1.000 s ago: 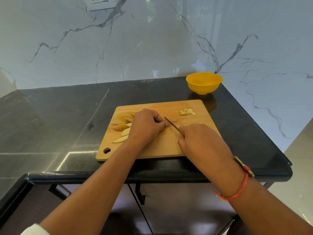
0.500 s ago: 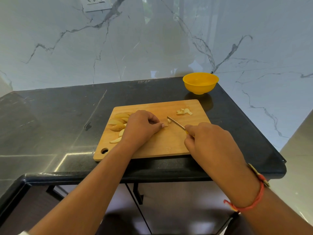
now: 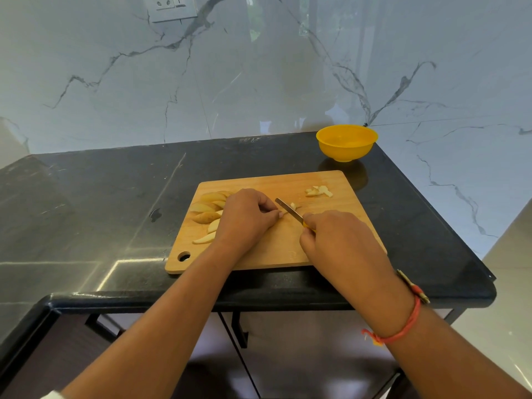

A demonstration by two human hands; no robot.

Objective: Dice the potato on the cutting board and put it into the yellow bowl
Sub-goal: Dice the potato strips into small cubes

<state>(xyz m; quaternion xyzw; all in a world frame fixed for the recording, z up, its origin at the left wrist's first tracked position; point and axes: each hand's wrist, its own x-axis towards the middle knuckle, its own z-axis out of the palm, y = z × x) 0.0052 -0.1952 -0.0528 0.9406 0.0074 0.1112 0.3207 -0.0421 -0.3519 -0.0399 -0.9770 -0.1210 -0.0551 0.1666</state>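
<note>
Pinching a small pale potato piece [image 3: 283, 215] against the cutting board [image 3: 276, 246] with the curled fingertips [image 3: 273, 213] of the left hand [image 3: 244, 218], knuckles up, wrist low over the wood. Gripping the yellow handle of a knife [image 3: 288, 210] in the right hand [image 3: 335, 239], fingers wrapped round it and mostly hiding it, narrow blade angled away and to the left, tip just beside the left fingertips. Touching or nearly touching the pinched piece with the blade edge; cannot tell which. Lying just beyond the blade, one or two cut bits [image 3: 293, 205]. Fanned out behind the left hand on the board's left part, several uncut potato wedges [image 3: 205, 216], some skin side up, partly hidden by the knuckles. Heaped near the board's far right corner, a little pile of diced potato [image 3: 319, 191], well apart from both hands. Standing past that corner on the black countertop [image 3: 115, 203], close to the veined marble wall [image 3: 259, 82], the yellow bowl [image 3: 345, 152], upright, not touching the board. Tied round the right wrist, a red thread band [image 3: 403, 334]. Set high on the wall, a grey socket plate [image 3: 171, 7].
</note>
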